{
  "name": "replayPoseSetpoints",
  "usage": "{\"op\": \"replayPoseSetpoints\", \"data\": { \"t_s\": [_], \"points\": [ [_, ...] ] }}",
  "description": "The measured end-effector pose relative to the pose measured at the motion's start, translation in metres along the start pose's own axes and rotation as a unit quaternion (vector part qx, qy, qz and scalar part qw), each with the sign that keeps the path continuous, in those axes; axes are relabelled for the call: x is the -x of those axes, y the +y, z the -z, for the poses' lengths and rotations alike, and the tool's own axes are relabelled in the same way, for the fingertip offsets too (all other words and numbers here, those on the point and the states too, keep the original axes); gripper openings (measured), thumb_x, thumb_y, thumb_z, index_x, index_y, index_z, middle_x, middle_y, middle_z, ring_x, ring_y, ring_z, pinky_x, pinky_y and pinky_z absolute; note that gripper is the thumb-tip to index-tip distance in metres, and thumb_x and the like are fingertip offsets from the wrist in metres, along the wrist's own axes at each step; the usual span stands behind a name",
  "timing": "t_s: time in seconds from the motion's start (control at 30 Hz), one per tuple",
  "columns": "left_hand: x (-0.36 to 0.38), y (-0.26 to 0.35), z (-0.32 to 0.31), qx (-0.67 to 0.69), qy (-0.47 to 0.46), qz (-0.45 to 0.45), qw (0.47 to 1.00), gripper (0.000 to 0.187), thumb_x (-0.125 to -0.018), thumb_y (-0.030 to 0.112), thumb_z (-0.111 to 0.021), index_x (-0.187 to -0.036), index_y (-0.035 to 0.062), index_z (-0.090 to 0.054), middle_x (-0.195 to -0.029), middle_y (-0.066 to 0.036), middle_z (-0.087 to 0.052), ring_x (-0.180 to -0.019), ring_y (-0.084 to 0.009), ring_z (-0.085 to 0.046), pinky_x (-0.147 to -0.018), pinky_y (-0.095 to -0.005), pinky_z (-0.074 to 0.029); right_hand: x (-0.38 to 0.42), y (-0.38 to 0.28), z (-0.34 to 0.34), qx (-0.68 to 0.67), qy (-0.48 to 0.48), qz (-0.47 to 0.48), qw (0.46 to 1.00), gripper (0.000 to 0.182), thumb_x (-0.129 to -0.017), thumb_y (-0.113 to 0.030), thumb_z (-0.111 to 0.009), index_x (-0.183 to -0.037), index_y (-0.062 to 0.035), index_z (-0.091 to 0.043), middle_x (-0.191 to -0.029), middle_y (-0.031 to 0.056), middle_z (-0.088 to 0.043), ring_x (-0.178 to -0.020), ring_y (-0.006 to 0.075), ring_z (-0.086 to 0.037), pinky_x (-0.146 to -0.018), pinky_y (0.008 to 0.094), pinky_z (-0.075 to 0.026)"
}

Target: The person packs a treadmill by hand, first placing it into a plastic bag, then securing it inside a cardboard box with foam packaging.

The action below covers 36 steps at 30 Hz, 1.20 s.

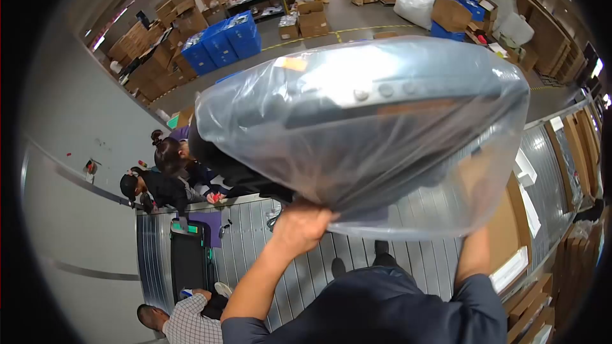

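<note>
The left hand (pixel 301 228) pinches the clear plastic bag (pixel 408 232) at its near edge; the right hand (pixel 477 181), blurred behind plastic, has an unclear grip. Their left-right spacing likely balances the long dark-grey object (pixel 306 109) inside.

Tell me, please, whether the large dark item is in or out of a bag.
In: the clear bag surrounds the item, which shows through it.
</note>
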<state>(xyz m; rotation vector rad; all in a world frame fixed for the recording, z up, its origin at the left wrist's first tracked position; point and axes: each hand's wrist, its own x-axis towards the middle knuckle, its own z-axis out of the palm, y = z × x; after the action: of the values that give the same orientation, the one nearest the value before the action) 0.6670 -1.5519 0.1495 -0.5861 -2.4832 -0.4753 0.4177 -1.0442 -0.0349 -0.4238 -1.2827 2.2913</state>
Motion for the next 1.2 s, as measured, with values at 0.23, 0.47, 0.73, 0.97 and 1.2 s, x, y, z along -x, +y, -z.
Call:
{"op": "replayPoseSetpoints", "data": {
  "t_s": [0.23, 0.47, 0.73, 0.97, 1.2],
  "points": [
    [-0.038, 0.043, 0.085, 0.058, 0.01, 0.212, 0.976, 0.012, -0.063, 0.002, -0.057, -0.073, 0.0062, -0.064, -0.058, -0.006, -0.056, -0.048, -0.0214, -0.053, -0.049, -0.0309, -0.042, 0.057, 0.007, 0.011, 0.035, -0.144, -0.251, 0.957, 0.038, -0.093, -0.024, -0.043, -0.119, 0.0029, -0.05, -0.114, 0.0121, -0.057, -0.101, 0.0227, -0.057, -0.087, 0.0345, -0.047],
    [-0.24, -0.021, 0.231, -0.512, 0.136, 0.12, 0.84, 0.011, -0.072, 0.009, -0.056, -0.082, 0.0064, -0.061, -0.079, -0.019, -0.062, -0.076, -0.0375, -0.06, -0.064, -0.0425, -0.048, -0.146, -0.203, -0.188, 0.153, -0.185, 0.246, 0.939, 0.034, -0.09, -0.023, -0.045, -0.106, 0.003, -0.06, -0.092, 0.0101, -0.064, -0.081, 0.0208, -0.063, -0.072, 0.0346, -0.051],
    [-0.252, -0.173, 0.204, -0.505, -0.054, 0.362, 0.782, 0.031, -0.086, 0.022, -0.038, -0.094, 0.0062, -0.063, -0.102, -0.019, -0.063, -0.097, -0.0364, -0.06, -0.083, -0.046, -0.048, -0.157, -0.205, -0.321, 0.644, -0.331, 0.337, 0.602, 0.031, -0.084, -0.027, -0.05, -0.08, 0.0012, -0.064, -0.081, 0.0257, -0.061, -0.076, 0.0386, -0.06, -0.068, 0.0435, -0.047],
    [-0.187, -0.19, 0.241, -0.368, 0.07, 0.318, 0.871, 0.028, -0.084, 0.027, -0.053, -0.085, 0.0003, -0.062, -0.079, -0.023, -0.061, -0.071, -0.0328, -0.06, -0.064, -0.0397, -0.045, -0.073, -0.251, -0.312, 0.273, -0.39, 0.13, 0.87, 0.029, -0.094, -0.026, -0.043, -0.103, -0.0069, -0.064, -0.095, 0.004, -0.064, -0.089, 0.0129, -0.058, -0.08, 0.0277, -0.046],
    [0.013, -0.086, 0.167, -0.186, 0.262, 0.152, 0.935, 0.05, -0.089, 0.045, -0.04, -0.071, 0.001, -0.057, -0.06, -0.008, -0.054, -0.055, -0.0189, -0.052, -0.05, -0.0319, -0.041, -0.001, -0.175, -0.16, 0.11, -0.187, 0.203, 0.955, 0.042, -0.094, -0.028, -0.043, -0.12, 0.0051, -0.049, -0.108, 0.0128, -0.058, -0.095, 0.02, -0.058, -0.085, 0.0323, -0.046]
  ]
}}
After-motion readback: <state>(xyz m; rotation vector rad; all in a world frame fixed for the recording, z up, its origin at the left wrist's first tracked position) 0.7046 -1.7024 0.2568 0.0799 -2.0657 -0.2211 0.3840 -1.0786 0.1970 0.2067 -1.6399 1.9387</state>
